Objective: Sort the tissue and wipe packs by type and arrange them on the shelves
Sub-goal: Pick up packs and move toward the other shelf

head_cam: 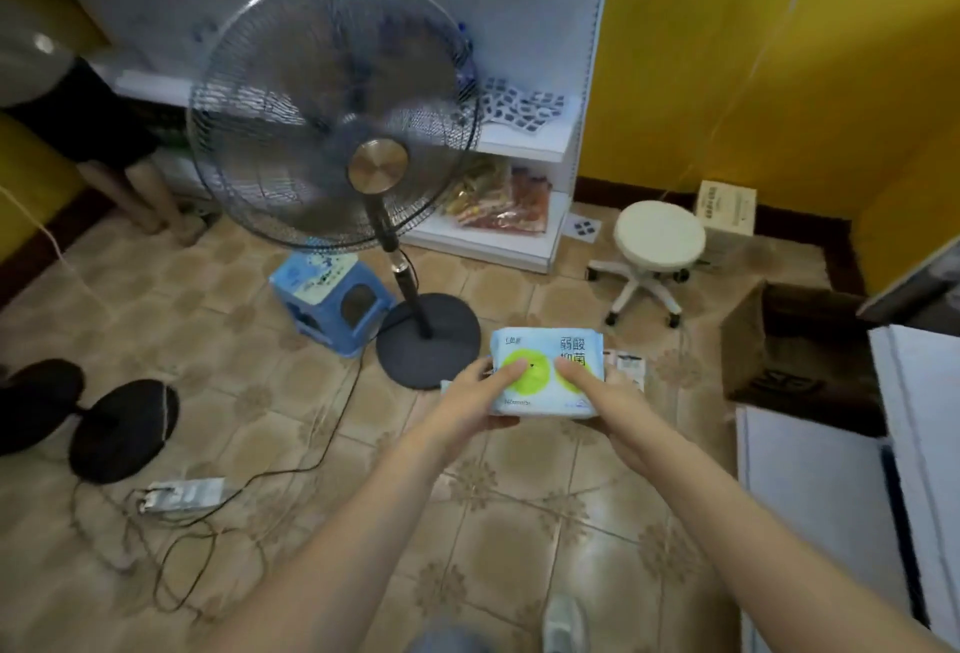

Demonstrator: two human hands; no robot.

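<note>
I hold a light blue pack (546, 346) with green circles and printed characters in both hands, above the tiled floor. My left hand (478, 397) grips its left edge with the thumb on top. My right hand (597, 392) grips its right edge, thumb on the front. More packs seem to lie beneath the top one; a small pale pack (630, 367) shows just right of it. The white shelf unit (524, 137) stands ahead, behind a fan. Its middle shelf carries dark-patterned small packs (519, 104), its bottom shelf orange and yellow bags (498, 205).
A standing fan (332, 117) with a round base (427, 340) blocks the shelf front. A blue plastic stool (332, 299), white swivel stool (658, 247), open cardboard box (795, 356), white cabinet (831, 496), power strip (182, 494) with cables, and a person's legs (140, 195) at left.
</note>
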